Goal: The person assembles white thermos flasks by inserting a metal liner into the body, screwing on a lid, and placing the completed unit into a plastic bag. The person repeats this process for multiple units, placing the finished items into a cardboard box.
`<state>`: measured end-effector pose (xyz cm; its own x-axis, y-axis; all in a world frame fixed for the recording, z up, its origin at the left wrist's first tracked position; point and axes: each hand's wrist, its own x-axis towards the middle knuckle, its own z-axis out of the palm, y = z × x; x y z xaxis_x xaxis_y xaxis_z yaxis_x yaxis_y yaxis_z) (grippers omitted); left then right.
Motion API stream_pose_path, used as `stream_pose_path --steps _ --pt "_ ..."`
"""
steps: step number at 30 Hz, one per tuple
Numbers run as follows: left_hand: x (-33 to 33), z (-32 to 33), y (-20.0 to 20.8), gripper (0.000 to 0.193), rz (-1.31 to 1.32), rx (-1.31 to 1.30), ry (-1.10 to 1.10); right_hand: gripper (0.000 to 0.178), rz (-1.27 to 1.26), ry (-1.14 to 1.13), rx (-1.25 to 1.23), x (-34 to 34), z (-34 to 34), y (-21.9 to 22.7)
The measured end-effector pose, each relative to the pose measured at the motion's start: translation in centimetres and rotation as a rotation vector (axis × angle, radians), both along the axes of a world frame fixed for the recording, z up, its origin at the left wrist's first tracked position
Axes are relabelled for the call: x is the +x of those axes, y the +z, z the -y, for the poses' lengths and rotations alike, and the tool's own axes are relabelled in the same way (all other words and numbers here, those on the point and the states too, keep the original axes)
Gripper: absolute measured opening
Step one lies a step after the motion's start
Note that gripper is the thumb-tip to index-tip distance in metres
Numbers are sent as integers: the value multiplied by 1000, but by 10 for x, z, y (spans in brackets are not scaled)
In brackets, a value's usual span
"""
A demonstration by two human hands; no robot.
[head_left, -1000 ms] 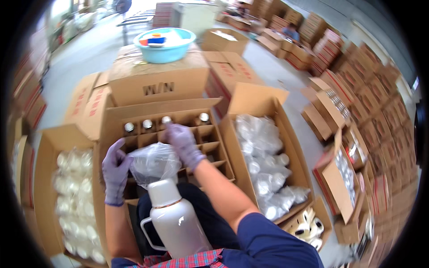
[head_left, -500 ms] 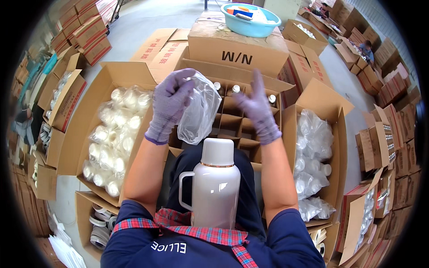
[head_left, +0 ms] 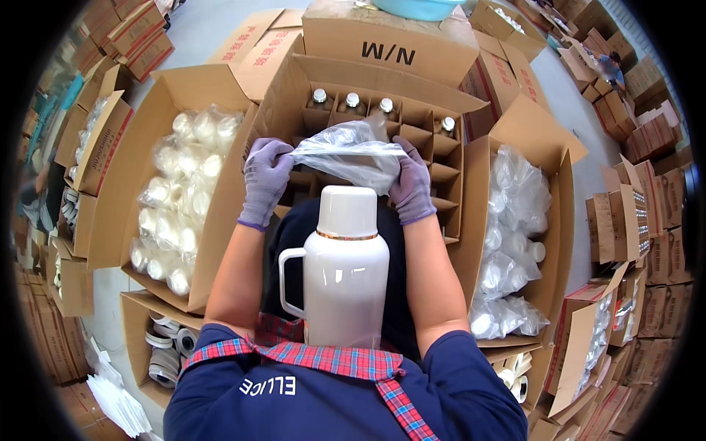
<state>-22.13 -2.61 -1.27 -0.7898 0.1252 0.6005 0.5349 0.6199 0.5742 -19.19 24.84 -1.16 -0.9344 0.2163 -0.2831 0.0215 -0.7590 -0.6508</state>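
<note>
Stretched between my two gloved hands is a clear plastic bag, its edge pulled taut. My left hand pinches one end of that edge, and my right hand grips the other. Just below the bag, a pale grey vacuum flask with a side handle and a cup lid stands upright in my lap. Beyond the bag is a carton with cardboard dividers. Several bottles with silvery caps stand in its far cells; the bag hides part of the carton.
On the left, an open carton holds bagged white parts. Another open carton on the right holds bagged pieces. A closed box stands behind, bearing a blue basin. A person is at the far right.
My right hand has come down and taken hold of the bag. My left hand has lowered, and the bag now spans both hands. The whole view has tilted slightly.
</note>
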Motion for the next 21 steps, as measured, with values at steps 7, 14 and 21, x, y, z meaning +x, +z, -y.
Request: stream_pose_path --steps 7,14,21 --pt "91 -4 44 15 817 1069 -503 26 -275 96 868 80 10 47" --pt "139 25 52 8 299 559 -667 10 -580 -168 1339 145 12 33" --pt "246 53 52 17 397 0 -372 29 -516 500 1550 237 -13 12"
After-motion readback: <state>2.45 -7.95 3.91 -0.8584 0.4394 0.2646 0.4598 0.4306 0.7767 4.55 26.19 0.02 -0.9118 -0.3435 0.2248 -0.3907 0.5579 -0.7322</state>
